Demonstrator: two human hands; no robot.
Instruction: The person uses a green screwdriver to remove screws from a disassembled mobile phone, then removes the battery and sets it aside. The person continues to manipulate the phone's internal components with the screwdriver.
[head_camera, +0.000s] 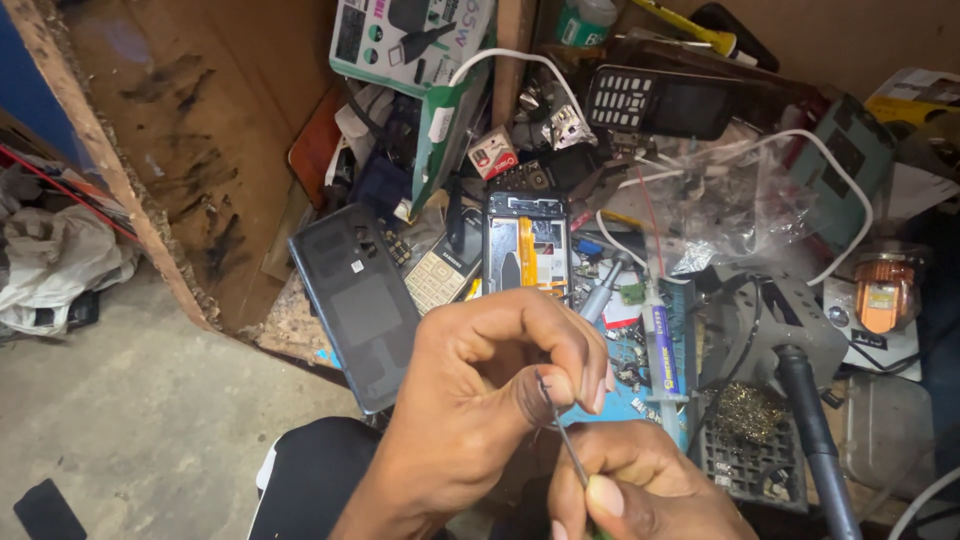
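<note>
The left hand (500, 385) is curled tight, its thumb and fingers pinched on something too small to see. The right hand (625, 490) is closed around thin metal tweezers (562, 430), and their tip touches the left thumb. Both hands hang near the front edge of the wooden bench (200, 130), above the person's dark lap.

The left part of the bench is bare wood with black marks, and its ragged edge runs down to the grey floor (130, 410). That side has open room. The middle and right are packed, with hardly any free spot.

Just past the hands lie two phone pieces: one dark back cover (360, 300) and one opened phone (526, 245) with its insides showing. One black keypad phone (660, 100) rests farther back. One white cable (780, 140) loops over a clear plastic bag (740, 205). One syringe (660, 345) lies on a blue mat.

At the right, a small black holder (745, 440) is filled with brass wool, and a black soldering handle (810, 440) leans beside it. An orange coil (885, 290) sits near the right edge.
</note>
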